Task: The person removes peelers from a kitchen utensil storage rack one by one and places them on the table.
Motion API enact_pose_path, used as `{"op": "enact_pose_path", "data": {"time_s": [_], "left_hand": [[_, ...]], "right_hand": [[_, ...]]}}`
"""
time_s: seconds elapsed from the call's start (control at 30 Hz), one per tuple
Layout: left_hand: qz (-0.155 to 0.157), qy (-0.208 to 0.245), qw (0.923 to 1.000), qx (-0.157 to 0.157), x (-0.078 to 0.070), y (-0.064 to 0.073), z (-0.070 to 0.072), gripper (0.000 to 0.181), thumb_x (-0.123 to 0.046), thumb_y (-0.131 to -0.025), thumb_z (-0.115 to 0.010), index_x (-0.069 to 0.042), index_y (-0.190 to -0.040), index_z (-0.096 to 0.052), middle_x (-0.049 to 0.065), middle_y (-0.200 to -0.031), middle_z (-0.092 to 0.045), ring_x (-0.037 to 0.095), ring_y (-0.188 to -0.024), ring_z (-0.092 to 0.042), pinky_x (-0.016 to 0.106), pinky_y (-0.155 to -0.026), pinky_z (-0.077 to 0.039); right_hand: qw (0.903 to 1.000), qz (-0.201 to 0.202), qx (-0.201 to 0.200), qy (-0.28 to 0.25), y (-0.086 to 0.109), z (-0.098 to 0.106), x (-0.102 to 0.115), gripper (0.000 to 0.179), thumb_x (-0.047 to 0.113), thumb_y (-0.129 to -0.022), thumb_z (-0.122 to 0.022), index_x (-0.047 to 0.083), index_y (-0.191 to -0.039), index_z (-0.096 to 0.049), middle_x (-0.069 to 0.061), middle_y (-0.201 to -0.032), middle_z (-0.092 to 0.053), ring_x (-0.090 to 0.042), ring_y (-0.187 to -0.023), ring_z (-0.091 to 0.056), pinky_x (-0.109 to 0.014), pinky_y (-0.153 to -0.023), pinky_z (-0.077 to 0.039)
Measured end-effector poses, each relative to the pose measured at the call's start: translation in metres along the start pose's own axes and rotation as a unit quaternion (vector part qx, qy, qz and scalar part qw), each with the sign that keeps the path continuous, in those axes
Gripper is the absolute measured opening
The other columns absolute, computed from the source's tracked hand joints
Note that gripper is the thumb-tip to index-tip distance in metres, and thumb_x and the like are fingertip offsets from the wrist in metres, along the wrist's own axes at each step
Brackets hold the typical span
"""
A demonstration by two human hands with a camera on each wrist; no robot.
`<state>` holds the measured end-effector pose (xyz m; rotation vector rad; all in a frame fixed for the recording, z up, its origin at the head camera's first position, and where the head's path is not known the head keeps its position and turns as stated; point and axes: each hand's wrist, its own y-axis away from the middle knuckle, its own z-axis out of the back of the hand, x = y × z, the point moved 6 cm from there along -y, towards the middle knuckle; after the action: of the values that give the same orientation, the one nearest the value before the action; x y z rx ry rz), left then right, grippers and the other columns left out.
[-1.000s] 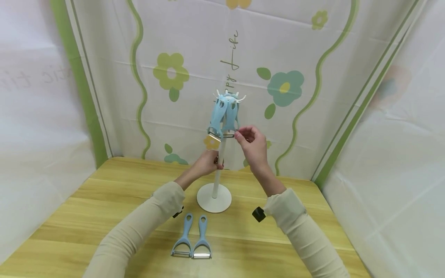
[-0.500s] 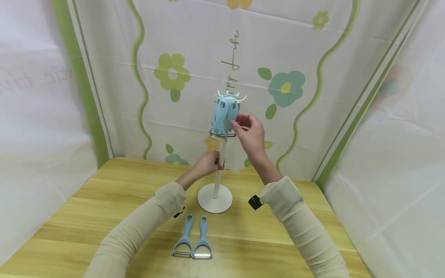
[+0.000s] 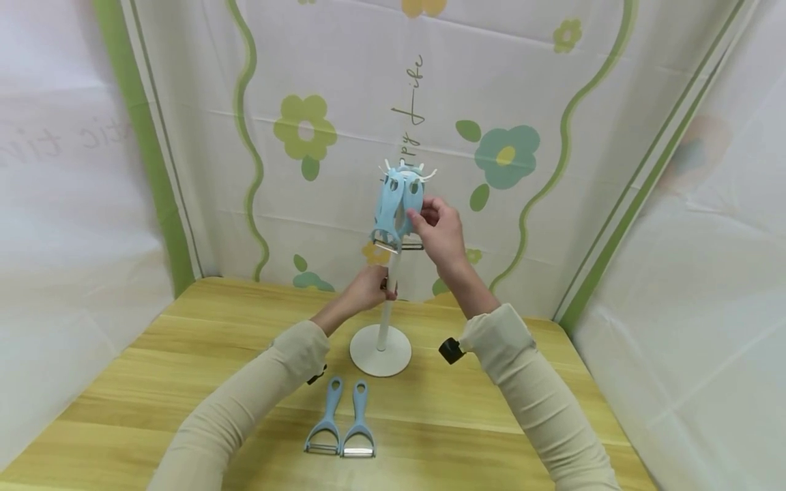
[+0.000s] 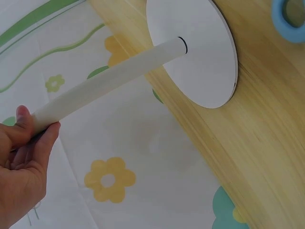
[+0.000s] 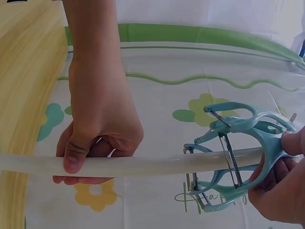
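A white stand with a round base (image 3: 381,365) and hooks (image 3: 428,175) at its top carries several light-blue Y-shaped peelers (image 3: 385,213). My left hand (image 3: 368,288) grips the white pole (image 4: 105,86) midway up, thumb and fingers around it. Up at the hooks, my right hand (image 3: 443,233) pinches the handle of the right-front peeler (image 3: 414,198), whose blade hangs below. From the right wrist camera, this peeler's ring frame (image 5: 270,143) surrounds the pole's side in view, with other peelers clustered behind it.
Two more blue peelers (image 3: 332,402) lie side by side on the wooden table (image 3: 479,436) in front of the base, handles pointing toward the stand. Behind the table hangs a white curtain (image 3: 368,41) with printed flowers; similar sheets enclose both sides.
My right hand has moved up from the blade end of the right-front peeler to its handle. The front peelers have swung to hang straighter. My left hand keeps its place on the pole.
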<state>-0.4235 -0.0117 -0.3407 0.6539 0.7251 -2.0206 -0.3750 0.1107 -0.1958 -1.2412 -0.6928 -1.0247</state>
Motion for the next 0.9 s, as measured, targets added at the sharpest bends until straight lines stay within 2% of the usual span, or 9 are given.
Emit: {"op": "enact_pose_path", "data": {"time_s": [0.13,0.37,0.9], "left_hand": [[-0.002,-0.010,0.9999,-0.007,0.000,-0.001,0.000,0.006,0.000,-0.089,-0.072,0.000,-0.090,-0.066,0.012,-0.088,-0.072,0.023,-0.087,-0.074,0.033,-0.078,-0.062],[-0.002,-0.011,0.9999,-0.007,0.000,-0.001,-0.001,0.006,0.000,-0.089,-0.071,0.001,-0.091,-0.066,0.013,-0.090,-0.071,0.025,-0.089,-0.074,0.032,-0.079,-0.062],[-0.007,-0.008,0.9999,-0.007,0.000,0.000,-0.001,0.007,0.001,-0.089,-0.071,0.001,-0.092,-0.065,0.013,-0.090,-0.071,0.024,-0.089,-0.073,0.032,-0.079,-0.062]], "right_hand": [[0.9999,0.008,-0.004,0.006,-0.001,0.003,0.003,0.024,0.009,-0.097,-0.063,-0.005,-0.116,-0.060,-0.016,-0.108,-0.066,-0.015,-0.094,-0.060,-0.021,-0.080,-0.053],[0.9996,0.024,-0.009,0.011,0.000,0.010,0.010,0.024,0.010,-0.097,-0.064,-0.005,-0.116,-0.060,-0.015,-0.108,-0.066,-0.014,-0.094,-0.061,-0.022,-0.082,-0.054],[0.9988,0.047,0.004,-0.011,0.010,0.014,0.020,0.023,0.008,-0.096,-0.065,-0.008,-0.112,-0.059,-0.006,-0.097,-0.064,-0.009,-0.086,-0.060,-0.015,-0.074,-0.052]]}}
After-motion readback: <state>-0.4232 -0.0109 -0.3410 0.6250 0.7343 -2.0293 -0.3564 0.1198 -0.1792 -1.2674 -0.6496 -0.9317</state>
